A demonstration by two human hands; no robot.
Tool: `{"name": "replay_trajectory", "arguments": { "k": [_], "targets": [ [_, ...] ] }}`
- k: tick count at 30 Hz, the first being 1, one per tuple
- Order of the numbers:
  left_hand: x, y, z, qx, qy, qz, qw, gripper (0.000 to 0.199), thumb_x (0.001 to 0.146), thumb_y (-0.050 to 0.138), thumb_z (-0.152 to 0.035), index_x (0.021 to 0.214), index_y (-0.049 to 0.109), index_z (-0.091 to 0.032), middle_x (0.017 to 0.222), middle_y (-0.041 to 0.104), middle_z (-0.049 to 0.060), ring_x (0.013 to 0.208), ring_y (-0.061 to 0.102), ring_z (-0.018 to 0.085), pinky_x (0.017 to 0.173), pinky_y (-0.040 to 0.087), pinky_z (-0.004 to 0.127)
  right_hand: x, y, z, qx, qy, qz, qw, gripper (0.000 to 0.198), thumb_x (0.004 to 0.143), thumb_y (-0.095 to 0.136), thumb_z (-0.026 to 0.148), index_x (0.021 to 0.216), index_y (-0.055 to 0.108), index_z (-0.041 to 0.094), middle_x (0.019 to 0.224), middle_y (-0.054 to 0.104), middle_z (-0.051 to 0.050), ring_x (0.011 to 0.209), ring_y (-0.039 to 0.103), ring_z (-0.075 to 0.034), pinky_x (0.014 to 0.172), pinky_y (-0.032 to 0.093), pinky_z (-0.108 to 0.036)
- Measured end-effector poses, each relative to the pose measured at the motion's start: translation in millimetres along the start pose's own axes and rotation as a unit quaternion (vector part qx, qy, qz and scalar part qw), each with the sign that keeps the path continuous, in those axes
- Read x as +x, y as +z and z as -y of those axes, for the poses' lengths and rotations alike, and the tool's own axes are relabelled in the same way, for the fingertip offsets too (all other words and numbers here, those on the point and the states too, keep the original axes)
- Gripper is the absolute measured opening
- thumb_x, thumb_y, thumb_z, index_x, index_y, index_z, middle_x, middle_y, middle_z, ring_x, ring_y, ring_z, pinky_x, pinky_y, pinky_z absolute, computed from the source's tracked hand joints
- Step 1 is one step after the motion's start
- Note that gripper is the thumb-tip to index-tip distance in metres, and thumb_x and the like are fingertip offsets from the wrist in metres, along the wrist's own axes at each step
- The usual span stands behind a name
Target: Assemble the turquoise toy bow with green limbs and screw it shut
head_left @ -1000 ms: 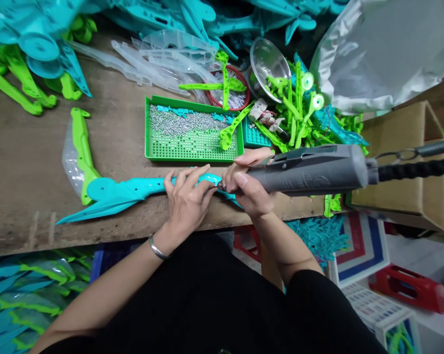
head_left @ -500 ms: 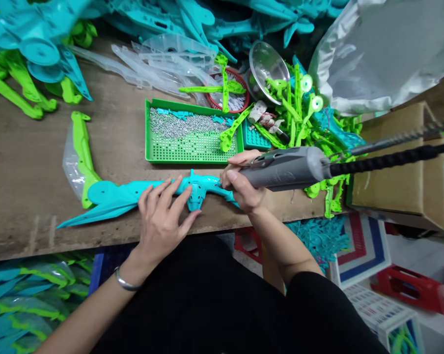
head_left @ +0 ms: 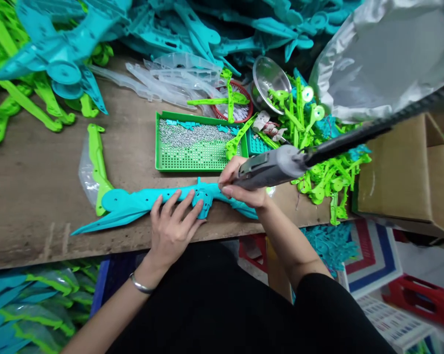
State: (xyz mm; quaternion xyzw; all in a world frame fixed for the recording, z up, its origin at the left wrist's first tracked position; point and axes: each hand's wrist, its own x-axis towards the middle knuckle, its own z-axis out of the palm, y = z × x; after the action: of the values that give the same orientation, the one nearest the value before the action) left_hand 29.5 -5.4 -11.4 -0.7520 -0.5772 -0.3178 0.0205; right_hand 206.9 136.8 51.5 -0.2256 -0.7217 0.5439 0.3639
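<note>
A long turquoise plastic part, shaped like a toy bow or gun, lies along the near side of the bench. My left hand rests on its middle with the fingers spread, beside a raised bracket. My right hand is closed around the front of a grey electric screwdriver, tilted with its rear up to the right. Its tip is hidden behind my fingers, over the part's right section. A green tray of small screws and turquoise pieces sits just beyond.
Left of the part lies a lime-green piece with a clear insert. Behind are clear plastic pieces, a red basket, a metal bowl and turquoise parts. Lime-green parts and a cardboard box stand right.
The rear of the screwdriver has swung up, so it stands steeper over the part. My left hand stays on the part. The whole view has shifted slightly.
</note>
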Motion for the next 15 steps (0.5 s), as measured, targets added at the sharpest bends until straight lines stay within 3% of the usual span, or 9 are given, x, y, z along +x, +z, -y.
{"name": "replay_trajectory", "arguments": {
  "k": [4, 7, 15],
  "targets": [
    [-0.9, -1.2, -1.1, 0.002, -0.002, 0.021, 1.000, 0.042, 0.085, 0.073, -0.034, 0.126, 0.066, -0.024, 0.136, 0.065, 0.010, 0.128, 0.055, 0.035, 0.113, 0.031, 0.057, 25.3, 8.8, -1.1, 0.074, -0.072, -0.157, 0.982, 0.024, 0.083, 0.069, 0.037, 0.101, 0.058, 0.026, 0.057, 0.054, 0.008, 0.048, 0.053, -0.011, 0.051, 0.047, -0.028],
    [-2.7, -0.9, -0.6, -0.004, -0.008, 0.025, 1.000, 0.048, 0.087, 0.072, -0.028, 0.133, 0.061, -0.026, 0.138, 0.064, 0.010, 0.129, 0.055, 0.034, 0.114, 0.030, 0.056, 44.6, 19.0, -16.1, 0.074, -0.057, -0.241, 0.966, 0.027, 0.082, 0.071, 0.043, 0.099, 0.058, 0.027, 0.055, 0.052, 0.009, 0.046, 0.052, -0.012, 0.052, 0.046, -0.028],
    [-3.6, 0.4, 1.2, -0.016, -0.009, 0.020, 1.000, 0.054, 0.088, 0.071, -0.027, 0.140, 0.056, -0.022, 0.136, 0.065, 0.009, 0.128, 0.056, 0.033, 0.115, 0.029, 0.054, 58.0, 28.5, -43.0, 0.079, -0.034, -0.250, 0.964, 0.029, 0.080, 0.074, 0.044, 0.094, 0.058, 0.023, 0.053, 0.052, 0.009, 0.045, 0.050, -0.010, 0.049, 0.041, -0.027]
  ]
}}
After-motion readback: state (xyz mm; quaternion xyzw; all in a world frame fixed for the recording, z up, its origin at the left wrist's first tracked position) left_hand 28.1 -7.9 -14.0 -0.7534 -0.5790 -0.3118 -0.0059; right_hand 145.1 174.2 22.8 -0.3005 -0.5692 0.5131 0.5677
